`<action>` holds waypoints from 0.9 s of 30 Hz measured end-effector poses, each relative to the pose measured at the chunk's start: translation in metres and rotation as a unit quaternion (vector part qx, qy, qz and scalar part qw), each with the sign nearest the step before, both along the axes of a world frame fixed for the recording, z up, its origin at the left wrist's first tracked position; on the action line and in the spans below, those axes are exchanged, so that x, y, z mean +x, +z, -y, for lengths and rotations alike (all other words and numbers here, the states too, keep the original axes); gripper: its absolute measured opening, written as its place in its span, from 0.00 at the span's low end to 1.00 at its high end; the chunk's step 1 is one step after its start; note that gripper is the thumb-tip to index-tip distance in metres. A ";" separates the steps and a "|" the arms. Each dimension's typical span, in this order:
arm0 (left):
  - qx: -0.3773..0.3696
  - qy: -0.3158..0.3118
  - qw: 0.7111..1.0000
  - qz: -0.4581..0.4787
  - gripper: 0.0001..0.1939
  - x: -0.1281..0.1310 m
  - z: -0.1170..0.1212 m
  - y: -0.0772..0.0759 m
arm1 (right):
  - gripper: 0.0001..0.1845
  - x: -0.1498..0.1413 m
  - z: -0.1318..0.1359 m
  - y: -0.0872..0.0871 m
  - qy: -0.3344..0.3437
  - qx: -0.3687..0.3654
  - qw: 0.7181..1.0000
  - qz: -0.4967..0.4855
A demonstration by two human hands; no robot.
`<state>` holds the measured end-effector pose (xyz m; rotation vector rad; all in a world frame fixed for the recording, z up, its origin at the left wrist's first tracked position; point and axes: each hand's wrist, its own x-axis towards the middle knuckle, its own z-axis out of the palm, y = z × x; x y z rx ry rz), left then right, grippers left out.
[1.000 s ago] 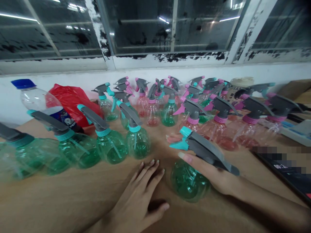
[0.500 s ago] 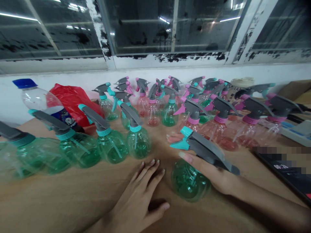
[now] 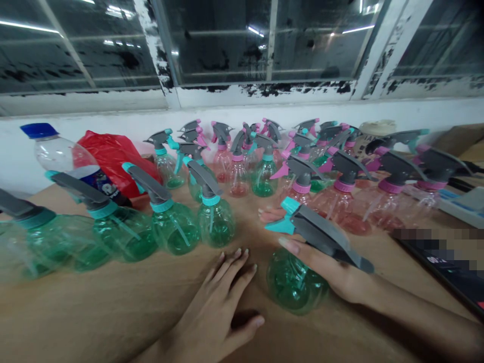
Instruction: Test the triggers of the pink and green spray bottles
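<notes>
My right hand (image 3: pixel 333 269) is wrapped round the neck of a green spray bottle (image 3: pixel 295 287) with a grey and turquoise trigger head. The bottle stands on the wooden table (image 3: pixel 94 312), its nozzle pointing left. Some of that hand's fingers are hidden behind the head. My left hand (image 3: pixel 219 297) lies palm down on the table to the left of this bottle, fingers stretched out and holding nothing. Just beyond my left fingertips stands another green spray bottle (image 3: pixel 215 222), at the end of a row running left.
Pink spray bottles (image 3: pixel 342 206) stand at the right, with mixed pink and green ones behind. A blue-capped plastic bottle (image 3: pixel 60 151) and a red plastic bag (image 3: pixel 117 156) are at the back left. A phone (image 3: pixel 442 267) lies near the right edge, below the windows (image 3: pixel 223 45).
</notes>
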<state>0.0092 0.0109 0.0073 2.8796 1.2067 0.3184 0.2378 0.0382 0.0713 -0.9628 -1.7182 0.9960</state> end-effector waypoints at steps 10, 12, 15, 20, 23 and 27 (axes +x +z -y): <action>0.003 -0.003 1.000 -0.009 0.31 0.001 0.000 0.001 | 0.19 0.000 -0.001 0.002 0.004 0.009 1.000 0.001; 0.004 -0.004 1.000 -0.006 0.31 0.000 0.000 0.001 | 0.18 0.000 -0.001 0.002 0.003 0.014 1.000 -0.001; 0.005 -0.006 1.000 0.004 0.31 -0.001 0.000 0.000 | 0.15 0.000 -0.001 0.001 0.005 0.024 1.000 -0.017; 0.007 -0.007 1.000 0.011 0.30 -0.002 -0.001 -0.003 | 0.07 0.002 0.001 0.001 -0.036 0.046 0.998 0.023; 0.007 -0.007 1.000 0.004 0.31 -0.001 -0.001 -0.002 | 0.08 0.003 0.001 0.002 -0.033 0.042 0.998 0.026; 0.007 -0.005 1.000 -0.001 0.31 0.000 -0.001 0.000 | 0.15 0.000 0.000 0.004 0.014 0.020 0.999 -0.022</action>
